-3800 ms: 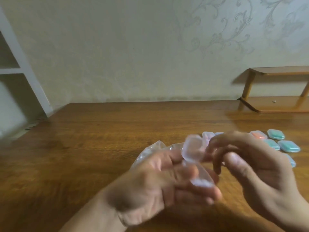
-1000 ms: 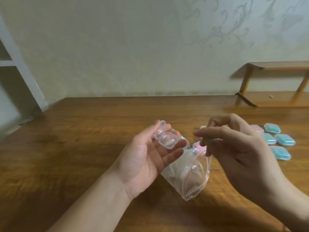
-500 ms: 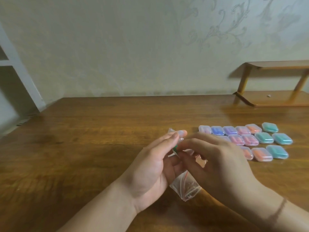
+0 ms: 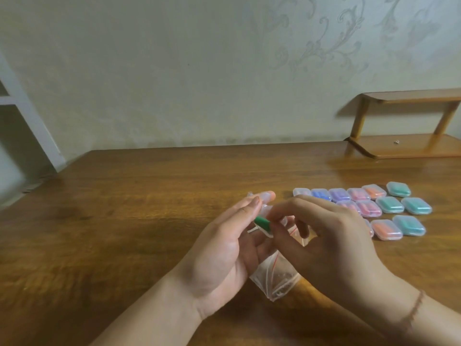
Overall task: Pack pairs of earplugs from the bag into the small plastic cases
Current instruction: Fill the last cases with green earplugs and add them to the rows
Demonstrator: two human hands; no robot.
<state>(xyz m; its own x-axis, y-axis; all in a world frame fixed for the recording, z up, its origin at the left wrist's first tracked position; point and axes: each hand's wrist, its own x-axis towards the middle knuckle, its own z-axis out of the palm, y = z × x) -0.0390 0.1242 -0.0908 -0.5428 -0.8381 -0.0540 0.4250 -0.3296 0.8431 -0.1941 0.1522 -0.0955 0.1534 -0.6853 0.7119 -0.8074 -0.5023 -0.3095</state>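
Observation:
My left hand (image 4: 224, 248) is palm-up over the wooden table (image 4: 124, 208), with an open clear plastic case (image 4: 265, 211) lying across its fingers. A clear zip bag (image 4: 274, 278) hangs below that hand, tucked under the fingers. My right hand (image 4: 324, 236) pinches a green earplug (image 4: 262, 223) with thumb and forefinger, right at the case. Whether the earplug sits inside the case is hidden by the fingers.
Several closed small cases (image 4: 389, 204) with blue, purple, pink, orange and teal earplugs lie in rows at the right of the table. A low wooden shelf (image 4: 404, 146) stands at the back right. A white frame (image 4: 27, 126) is at the left edge.
A second ago my right hand was apart from the left, at the bag's mouth. It has come onto the left hand's case, and a green earplug shows between its fingertips.

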